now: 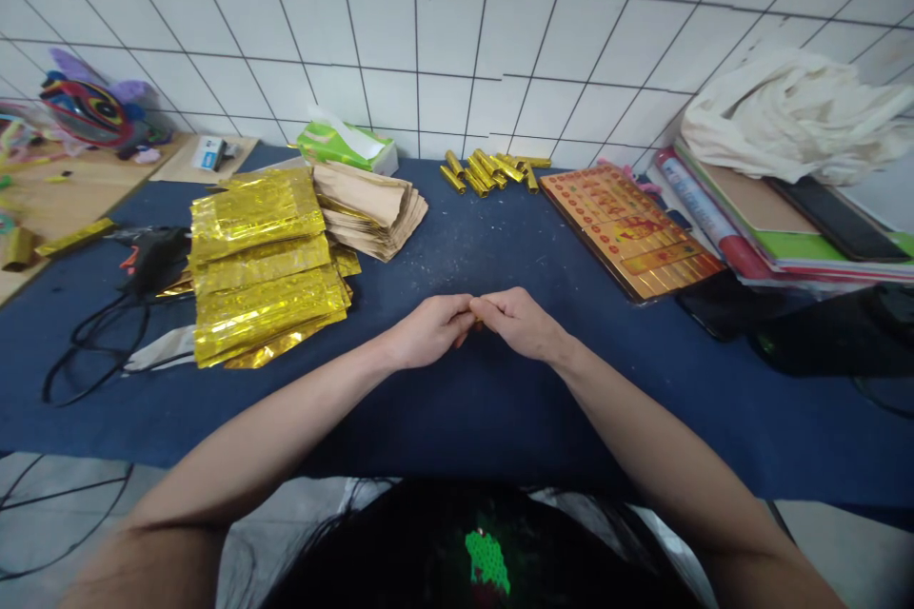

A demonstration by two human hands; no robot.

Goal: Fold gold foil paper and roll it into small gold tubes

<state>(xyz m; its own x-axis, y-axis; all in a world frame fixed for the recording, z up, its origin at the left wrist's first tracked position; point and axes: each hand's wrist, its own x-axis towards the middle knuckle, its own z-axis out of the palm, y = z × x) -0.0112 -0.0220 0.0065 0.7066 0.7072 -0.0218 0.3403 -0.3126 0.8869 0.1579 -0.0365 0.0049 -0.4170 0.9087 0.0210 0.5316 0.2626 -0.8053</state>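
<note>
My left hand (436, 328) and my right hand (520, 321) meet over the middle of the blue-covered table, fingertips touching, both closed. Between them a sliver of gold foil paper (478, 324) shows; the fingers hide the rest. To the left lie overlapping stacks of gold foil paper sheets (264, 276), beside a fanned stack of brown paper (371, 209). Beyond my hands, near the wall, sits a small pile of rolled gold foil pieces (489, 171).
An orange-gold printed pack (628, 233) lies to the right, near stacked books (771, 238), a dark phone (835, 217) and a white cloth bag (800, 114). A green tissue pack (347, 147) stands by the tiled wall. Black cable (86, 343) curls at the left.
</note>
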